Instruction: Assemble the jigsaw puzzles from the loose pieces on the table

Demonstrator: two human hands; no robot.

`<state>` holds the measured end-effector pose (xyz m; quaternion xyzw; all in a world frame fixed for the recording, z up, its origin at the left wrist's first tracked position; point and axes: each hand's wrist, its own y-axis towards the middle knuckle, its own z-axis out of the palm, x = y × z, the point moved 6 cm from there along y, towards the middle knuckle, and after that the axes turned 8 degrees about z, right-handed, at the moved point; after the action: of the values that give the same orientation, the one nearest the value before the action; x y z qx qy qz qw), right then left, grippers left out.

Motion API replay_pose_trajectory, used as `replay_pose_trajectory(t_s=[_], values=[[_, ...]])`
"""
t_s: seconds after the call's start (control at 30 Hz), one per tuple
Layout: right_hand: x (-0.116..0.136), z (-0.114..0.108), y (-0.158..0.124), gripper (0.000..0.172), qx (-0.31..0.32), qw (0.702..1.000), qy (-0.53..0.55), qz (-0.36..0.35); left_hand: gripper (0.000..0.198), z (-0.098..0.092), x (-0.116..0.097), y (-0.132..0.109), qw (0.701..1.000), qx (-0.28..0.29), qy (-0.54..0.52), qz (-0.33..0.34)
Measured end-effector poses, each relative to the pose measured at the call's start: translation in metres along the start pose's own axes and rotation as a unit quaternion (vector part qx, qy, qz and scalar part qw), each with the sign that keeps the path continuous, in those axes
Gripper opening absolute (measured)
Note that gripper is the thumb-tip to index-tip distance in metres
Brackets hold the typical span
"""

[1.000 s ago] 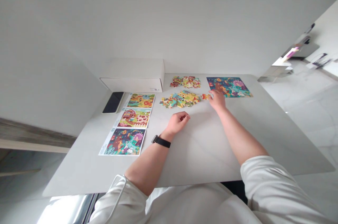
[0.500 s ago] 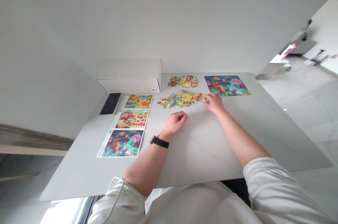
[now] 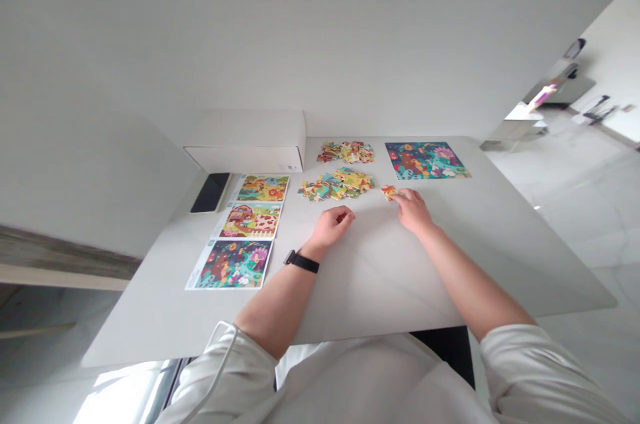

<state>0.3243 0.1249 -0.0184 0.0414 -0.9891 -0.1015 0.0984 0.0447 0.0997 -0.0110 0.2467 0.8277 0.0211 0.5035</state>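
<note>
My right hand (image 3: 411,208) rests on the white table (image 3: 380,277) with its fingertips on an orange puzzle piece (image 3: 388,193), just right of the nearer pile of loose pieces (image 3: 337,185). My left hand (image 3: 333,225), a black watch on its wrist, lies loosely curled on the table below that pile; I cannot make out anything in it. A second pile of pieces (image 3: 346,152) lies farther back. A finished dark-blue puzzle (image 3: 425,160) sits at the back right.
Three picture cards lie in a column at the left: yellow (image 3: 263,188), red barn (image 3: 251,220), dark blue (image 3: 231,264). A black phone (image 3: 211,193) lies beside them. A white box (image 3: 250,139) stands against the back wall.
My right hand has drawn back toward me from the finished puzzle's edge, sliding the orange piece away from the pile. My left hand has hardly moved.
</note>
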Motion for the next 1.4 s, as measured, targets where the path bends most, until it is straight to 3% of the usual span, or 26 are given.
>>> replay_pose_trajectory(t_s=[0.1,0.27,0.47,0.63,0.77,0.97,1.1,1.27,1.4], values=[[0.001,-0.002,-0.028,0.063,-0.009,0.998,0.026,-0.052,0.033,0.002,0.000,0.001,1.000,0.005,0.017,0.013],[0.006,-0.011,-0.063,0.043,-0.006,0.996,0.056,-0.071,0.025,0.004,-0.010,0.000,0.998,0.000,0.051,0.042],[0.011,-0.015,-0.074,0.038,-0.045,0.994,0.089,-0.043,0.023,0.014,-0.032,-0.015,0.988,0.035,0.098,0.113],[0.034,-0.014,-0.089,0.022,-0.021,0.983,0.141,-0.117,0.026,0.017,-0.040,-0.024,0.980,0.051,0.127,0.147],[0.049,-0.019,-0.105,0.013,-0.018,0.967,0.199,-0.159,0.026,0.028,-0.045,-0.023,0.963,0.102,0.176,0.179],[0.058,-0.024,-0.113,0.013,0.001,0.958,0.224,-0.177,0.025,0.053,-0.065,-0.031,0.943,0.162,0.167,0.238],[0.058,-0.031,-0.116,0.012,0.032,0.958,0.221,-0.179,0.020,0.061,-0.076,-0.037,0.937,0.206,0.146,0.243],[0.046,-0.038,-0.114,0.018,-0.012,0.964,0.222,-0.145,0.028,0.060,-0.077,-0.042,0.938,0.204,0.129,0.250],[0.041,-0.033,-0.113,0.029,-0.002,0.964,0.209,-0.165,0.032,0.070,-0.073,-0.048,0.921,0.236,0.157,0.268]])
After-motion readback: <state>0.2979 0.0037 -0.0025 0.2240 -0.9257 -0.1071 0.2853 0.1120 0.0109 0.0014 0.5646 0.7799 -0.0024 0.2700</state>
